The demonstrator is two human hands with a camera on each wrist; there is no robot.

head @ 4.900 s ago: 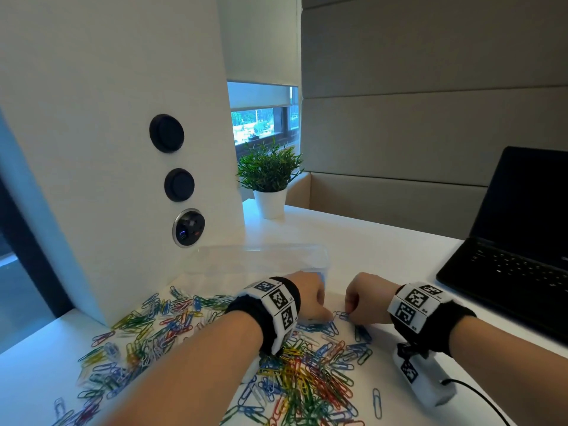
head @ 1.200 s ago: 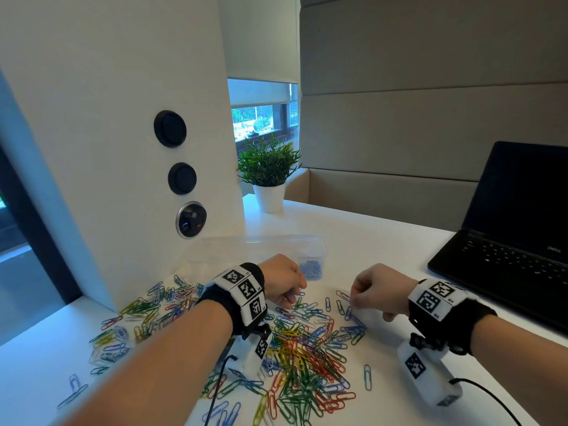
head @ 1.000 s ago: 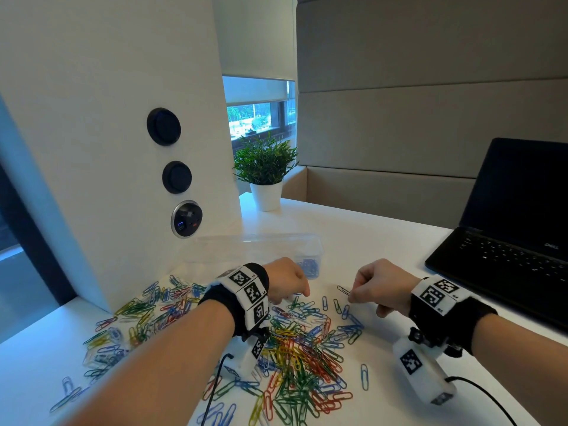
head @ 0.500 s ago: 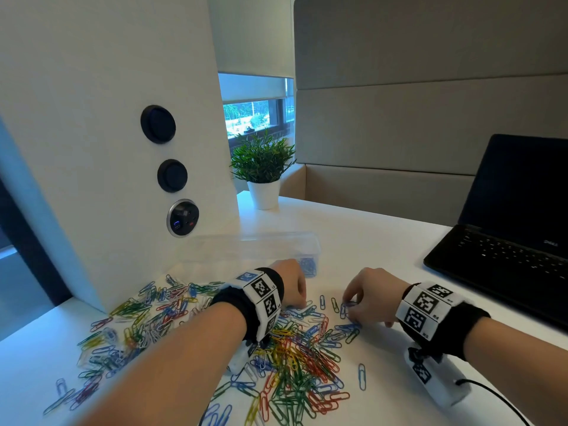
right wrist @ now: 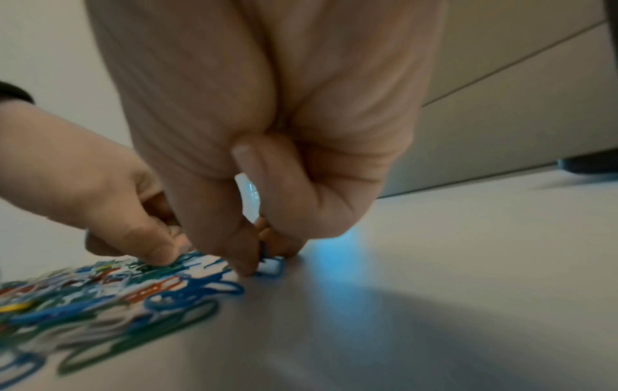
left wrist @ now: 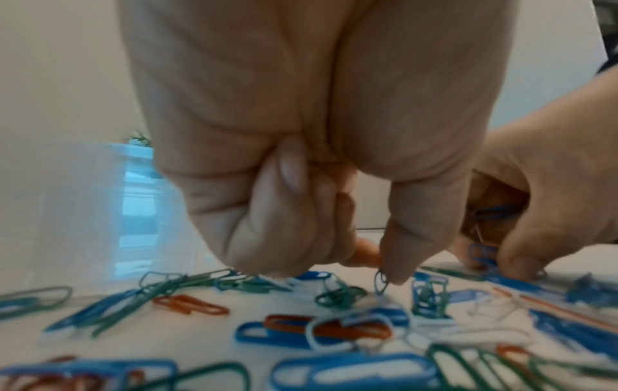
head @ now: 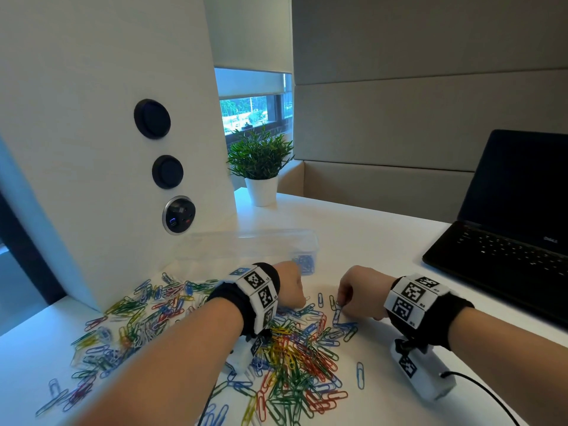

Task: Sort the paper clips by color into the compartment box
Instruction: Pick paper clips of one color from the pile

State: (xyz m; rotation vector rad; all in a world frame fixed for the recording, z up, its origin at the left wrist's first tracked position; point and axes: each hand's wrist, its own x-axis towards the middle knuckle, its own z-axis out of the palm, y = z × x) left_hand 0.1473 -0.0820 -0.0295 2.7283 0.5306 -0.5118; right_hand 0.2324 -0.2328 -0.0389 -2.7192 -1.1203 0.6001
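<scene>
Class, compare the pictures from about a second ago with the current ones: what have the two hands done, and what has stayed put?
The right hand dropped to the table and pinches a blue clip. The left hand moved slightly forward, pinching a clip. The compartment box, laptop and plant stayed.

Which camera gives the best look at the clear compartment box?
The head view: the compartment box shows whole, blue clips in its right end. The left wrist view catches only a blurred clear wall behind the left hand. The right wrist view misses it.
</scene>
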